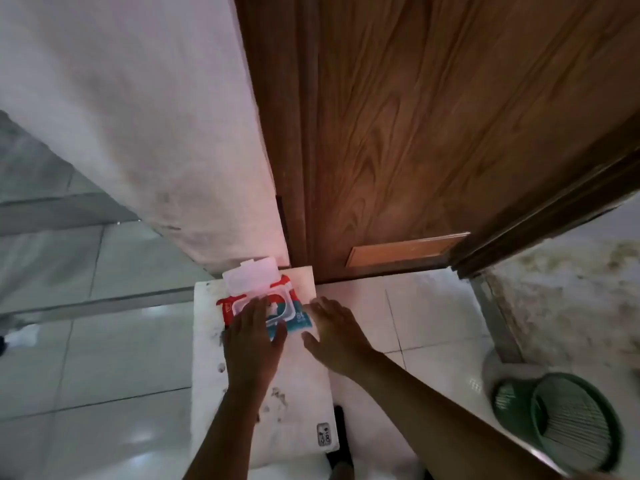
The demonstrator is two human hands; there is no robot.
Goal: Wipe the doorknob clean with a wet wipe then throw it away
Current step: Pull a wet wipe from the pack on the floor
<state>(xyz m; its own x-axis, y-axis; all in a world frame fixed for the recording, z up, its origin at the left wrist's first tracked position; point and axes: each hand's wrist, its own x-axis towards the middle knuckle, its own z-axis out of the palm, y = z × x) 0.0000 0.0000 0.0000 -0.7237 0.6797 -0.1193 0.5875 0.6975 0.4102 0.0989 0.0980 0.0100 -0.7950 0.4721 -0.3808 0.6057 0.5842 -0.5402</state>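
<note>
A red, white and blue wet-wipe pack [277,311] lies on a white surface [298,386] at the foot of the wooden door [433,133]. Its clear plastic lid [251,278] stands flipped open. My left hand [254,337] lies over the pack's opening with straight fingers. My right hand [334,332] touches the pack's right edge, fingers spread. No doorknob is in view. A green slatted basket [568,422] stands on the floor at the lower right.
A white wall corner [156,133] rises left of the door. Glossy pale floor tiles [86,358] spread to the left and right. A stained wall [571,299] lies at the right, beyond the door frame [540,216].
</note>
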